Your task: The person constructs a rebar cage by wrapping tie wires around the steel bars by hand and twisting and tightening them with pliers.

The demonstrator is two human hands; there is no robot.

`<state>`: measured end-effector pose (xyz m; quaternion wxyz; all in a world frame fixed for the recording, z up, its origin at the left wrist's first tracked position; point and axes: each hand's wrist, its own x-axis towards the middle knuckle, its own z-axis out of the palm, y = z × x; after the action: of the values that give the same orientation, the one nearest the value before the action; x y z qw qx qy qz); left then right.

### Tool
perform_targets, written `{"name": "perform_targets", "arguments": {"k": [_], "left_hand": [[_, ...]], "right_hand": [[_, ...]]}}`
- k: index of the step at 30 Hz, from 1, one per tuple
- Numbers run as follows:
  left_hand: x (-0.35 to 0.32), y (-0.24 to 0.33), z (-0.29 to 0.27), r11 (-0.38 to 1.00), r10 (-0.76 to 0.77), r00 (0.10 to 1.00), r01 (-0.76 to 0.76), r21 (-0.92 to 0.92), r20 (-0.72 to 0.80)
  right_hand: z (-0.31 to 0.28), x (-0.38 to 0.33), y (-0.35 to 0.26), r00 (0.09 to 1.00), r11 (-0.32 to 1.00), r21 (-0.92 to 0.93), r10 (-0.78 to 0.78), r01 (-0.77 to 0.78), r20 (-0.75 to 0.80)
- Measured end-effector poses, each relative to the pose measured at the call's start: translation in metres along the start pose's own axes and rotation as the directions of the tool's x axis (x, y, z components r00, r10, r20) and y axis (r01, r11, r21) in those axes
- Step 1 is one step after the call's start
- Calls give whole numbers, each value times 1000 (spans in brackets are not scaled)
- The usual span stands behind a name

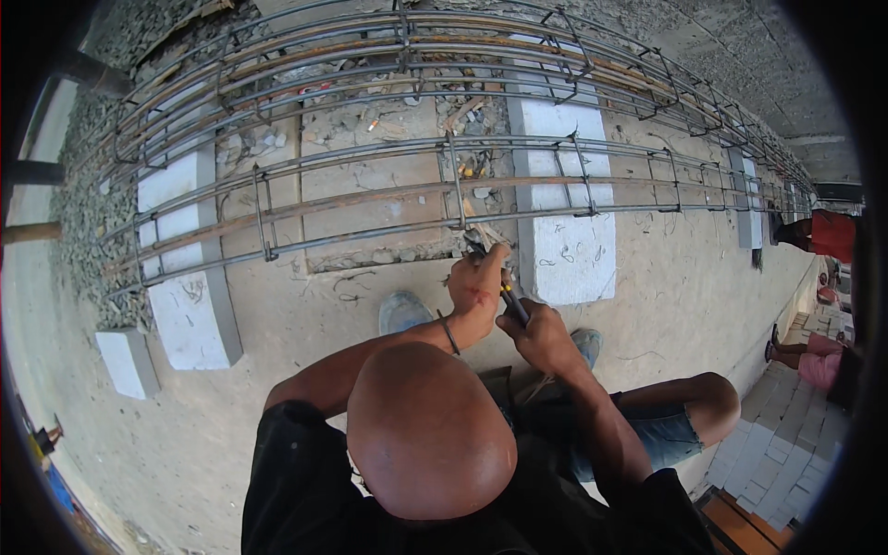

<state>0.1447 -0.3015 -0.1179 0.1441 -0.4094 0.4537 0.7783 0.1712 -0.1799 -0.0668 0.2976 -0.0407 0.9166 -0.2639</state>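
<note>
My right hand (544,338) is closed round the dark handles of a pair of pliers (514,306) with yellow marks. The tool slants up and left, its head close to the lower bar of a rebar cage (361,243). Just ahead, my left hand (476,287) has its fingers bent together beside the tool's head; what they hold is hidden. A dark band circles that wrist, and a red mark shows on the back of the hand. Square stirrups (457,185) join the cage's long bars, one of them right above my left hand.
White blocks (573,264) (199,328) prop up the cages, with a second rebar cage (407,51) behind. A small block (127,363) stands at left. Bits of wire (350,294) and rubble lie about. Two people (823,363) (831,233) are at far right, near stacked pale blocks (772,462).
</note>
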Motion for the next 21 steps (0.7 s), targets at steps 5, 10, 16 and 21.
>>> {"name": "perform_targets", "arguments": {"k": [5, 10, 16, 21], "left_hand": [[-11, 26, -28, 994, -75, 986, 61, 93, 149], [3, 26, -41, 968, -251, 889, 241, 73, 383], [9, 11, -7, 909, -240, 885, 349, -227, 399], [19, 0, 0, 886, -171, 929, 291, -360, 329]], "right_hand": [[6, -5, 1, 779, 241, 770, -79, -591, 623], [28, -7, 3, 649, -204, 638, -456, -742, 609], [21, -4, 14, 694, -4, 740, -349, -673, 630], [-8, -11, -7, 888, 744, 541, 154, -393, 434]]}}
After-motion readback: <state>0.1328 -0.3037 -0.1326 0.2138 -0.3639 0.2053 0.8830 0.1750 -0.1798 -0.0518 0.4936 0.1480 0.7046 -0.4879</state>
